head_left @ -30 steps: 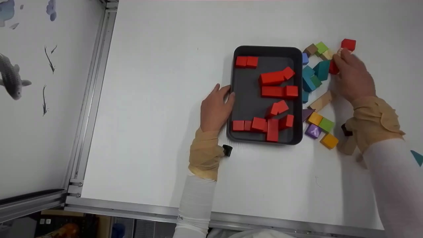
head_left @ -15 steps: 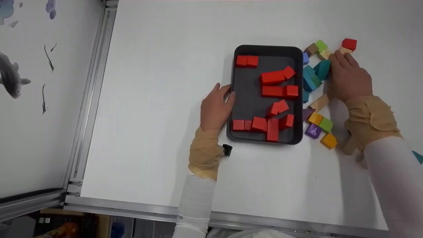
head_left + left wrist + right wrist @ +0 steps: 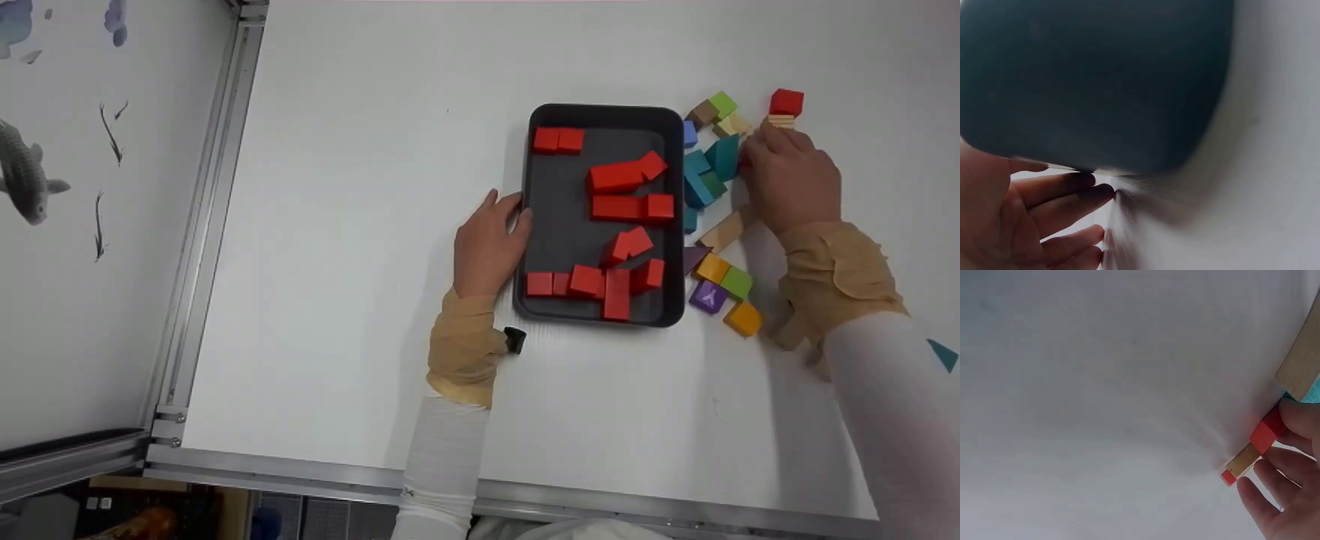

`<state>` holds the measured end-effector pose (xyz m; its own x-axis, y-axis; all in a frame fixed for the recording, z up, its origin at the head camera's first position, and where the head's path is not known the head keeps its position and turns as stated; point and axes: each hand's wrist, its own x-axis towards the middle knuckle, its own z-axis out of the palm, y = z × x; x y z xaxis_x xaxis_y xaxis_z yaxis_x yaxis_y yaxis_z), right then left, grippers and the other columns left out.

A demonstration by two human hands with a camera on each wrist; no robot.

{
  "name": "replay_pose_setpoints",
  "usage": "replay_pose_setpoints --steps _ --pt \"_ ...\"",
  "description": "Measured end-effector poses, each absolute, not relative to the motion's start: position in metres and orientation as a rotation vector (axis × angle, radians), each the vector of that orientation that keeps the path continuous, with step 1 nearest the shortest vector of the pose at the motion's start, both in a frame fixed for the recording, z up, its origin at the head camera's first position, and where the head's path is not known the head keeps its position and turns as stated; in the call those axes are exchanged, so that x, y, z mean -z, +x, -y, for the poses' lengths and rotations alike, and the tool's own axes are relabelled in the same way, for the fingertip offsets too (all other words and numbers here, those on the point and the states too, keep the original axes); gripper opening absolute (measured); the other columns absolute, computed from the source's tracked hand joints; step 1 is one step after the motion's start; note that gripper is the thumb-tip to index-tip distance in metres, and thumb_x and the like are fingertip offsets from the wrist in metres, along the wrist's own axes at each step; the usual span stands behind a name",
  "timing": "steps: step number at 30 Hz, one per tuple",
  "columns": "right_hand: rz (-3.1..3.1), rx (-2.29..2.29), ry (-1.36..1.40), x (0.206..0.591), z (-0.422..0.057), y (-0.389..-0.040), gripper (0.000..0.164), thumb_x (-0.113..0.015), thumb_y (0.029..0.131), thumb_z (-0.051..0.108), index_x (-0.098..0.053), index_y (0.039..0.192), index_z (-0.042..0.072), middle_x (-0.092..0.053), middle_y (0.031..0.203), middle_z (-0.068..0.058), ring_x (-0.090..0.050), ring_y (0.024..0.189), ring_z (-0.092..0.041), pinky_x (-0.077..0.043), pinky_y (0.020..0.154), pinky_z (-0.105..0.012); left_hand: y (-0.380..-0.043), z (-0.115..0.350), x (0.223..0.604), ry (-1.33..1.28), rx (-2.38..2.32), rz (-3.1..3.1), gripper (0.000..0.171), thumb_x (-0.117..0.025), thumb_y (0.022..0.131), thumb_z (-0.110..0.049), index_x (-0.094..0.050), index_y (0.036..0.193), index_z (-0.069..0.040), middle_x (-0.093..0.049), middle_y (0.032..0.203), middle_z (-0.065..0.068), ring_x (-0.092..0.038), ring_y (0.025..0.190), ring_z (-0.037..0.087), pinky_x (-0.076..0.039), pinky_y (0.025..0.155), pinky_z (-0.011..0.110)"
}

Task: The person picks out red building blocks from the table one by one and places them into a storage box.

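Note:
My left hand (image 3: 487, 251) rests against the left wall of the dark grey tray (image 3: 534, 225), its fingers fairly straight; in the left wrist view the fingers (image 3: 1067, 208) lie beside the tray's dark side (image 3: 1095, 84). Several red blocks (image 3: 616, 178) lie in the tray. To the tray's right, my right hand (image 3: 795, 180) pinches a red block (image 3: 1266, 433) between thumb and fingers, mostly hidden from above. That block sits beside a teal block (image 3: 724, 156). Just beyond the fingertips are a natural wood block (image 3: 781, 121) and another red block (image 3: 787, 102).
Along the tray's right side lie mixed blocks: a brown one (image 3: 703, 113), a light green one (image 3: 723, 103), a long wooden one (image 3: 721, 232), a purple one (image 3: 709, 297) and an orange one (image 3: 743, 319). A teal triangle (image 3: 943, 355) lies beyond the right forearm on the white table (image 3: 360, 225).
My right hand has shifted slightly left and toward me, close to the teal block, and now covers most of the red block. The left hand and tray stay nearly still.

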<state>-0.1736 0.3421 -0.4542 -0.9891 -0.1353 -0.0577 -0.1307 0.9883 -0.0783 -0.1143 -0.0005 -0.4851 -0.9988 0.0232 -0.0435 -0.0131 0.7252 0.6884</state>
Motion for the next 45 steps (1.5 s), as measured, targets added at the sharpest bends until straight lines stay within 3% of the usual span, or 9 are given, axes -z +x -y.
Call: replay_pose_setpoints --steps 9,24,31,36,45 --pt "-2.998 0.233 -0.061 0.449 -0.342 -0.17 0.039 -0.057 0.086 0.005 -0.049 0.122 -0.005 -0.041 0.117 -0.029 -0.034 0.107 -0.045 -0.035 0.087 -0.057 -0.115 0.002 0.484 0.001 -1.141 -2.873 0.035 -0.048 0.091 -0.033 -0.058 0.119 -0.016 -0.053 0.124 0.004 -0.04 0.122 0.016 -0.037 0.095 0.034" --pt "-2.825 0.268 -0.08 0.44 -0.341 -0.155 0.053 -0.062 0.082 0.006 -0.039 0.13 -0.001 -0.045 0.116 -0.029 -0.041 0.098 -0.048 -0.037 0.082 -0.061 -0.115 0.001 0.487 0.004 -1.147 -2.877 0.034 -0.049 0.091 -0.031 -0.058 0.12 -0.015 -0.053 0.125 0.006 -0.041 0.121 0.019 -0.037 0.095 0.035" --pt "-2.931 0.431 -0.013 0.433 -0.33 -0.15 0.054 -0.06 0.086 0.023 -0.038 0.131 0.005 -0.048 0.117 -0.024 -0.045 0.1 -0.042 -0.039 0.083 -0.057 -0.114 0.001 0.485 0.012 -1.158 -2.872 0.035 -0.047 0.091 -0.032 -0.058 0.119 -0.015 -0.054 0.123 0.003 -0.04 0.123 0.017 -0.036 0.095 0.034" --pt "-2.974 0.457 -0.137 0.428 -0.313 -0.144 0.051 -0.058 0.086 0.028 -0.041 0.129 0.008 -0.049 0.112 -0.019 -0.047 0.095 -0.037 -0.041 0.079 -0.054 -0.114 0.001 0.484 0.02 -1.167 -2.885 0.034 -0.048 0.091 -0.032 -0.059 0.118 -0.015 -0.056 0.121 0.002 -0.04 0.122 0.016 -0.036 0.096 0.034" --pt "-3.092 0.461 -0.48 0.422 -0.278 -0.134 0.042 -0.062 0.084 0.022 -0.048 0.121 0.008 -0.052 0.109 -0.012 -0.051 0.088 -0.027 -0.045 0.076 -0.047 -0.113 0.0 0.483 0.025 -1.166 -2.89 0.034 -0.048 0.091 -0.032 -0.059 0.118 -0.015 -0.055 0.121 0.002 -0.04 0.122 0.017 -0.036 0.095 0.034"
